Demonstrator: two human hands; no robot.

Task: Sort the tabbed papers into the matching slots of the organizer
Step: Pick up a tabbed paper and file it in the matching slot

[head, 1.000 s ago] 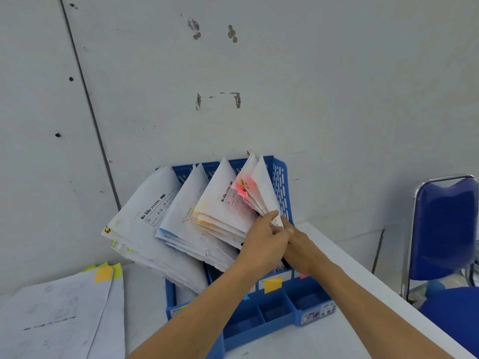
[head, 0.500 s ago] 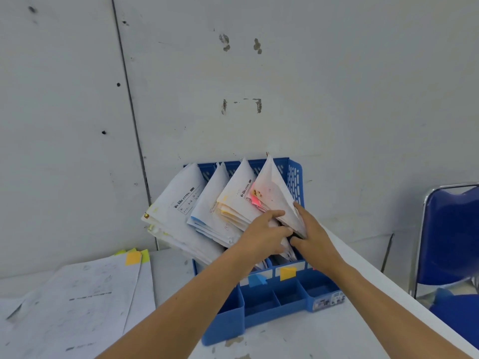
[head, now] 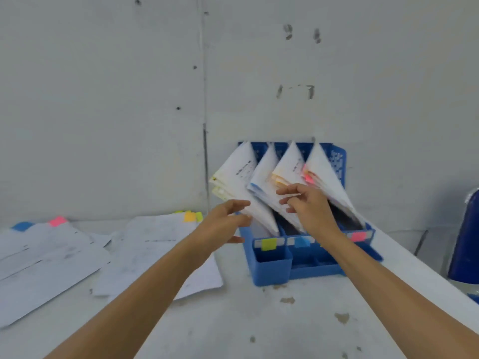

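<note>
- Over at 1 o'clock on the worktop (head: 259, 320) stood the organizer (head: 272, 265).
- Left hand (head: 223, 226), right hand (head: 311, 208): grip apart, both held nothing.
- Tabbed papers (head: 155, 244) lay at 9 o'clock; matching tab colour first seemed smart.

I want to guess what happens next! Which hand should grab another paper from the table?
Probably the left hand: it is open, empty, and nearest the loose papers lying left of the organizer. The right hand hangs over the filed papers, farther away.
</note>
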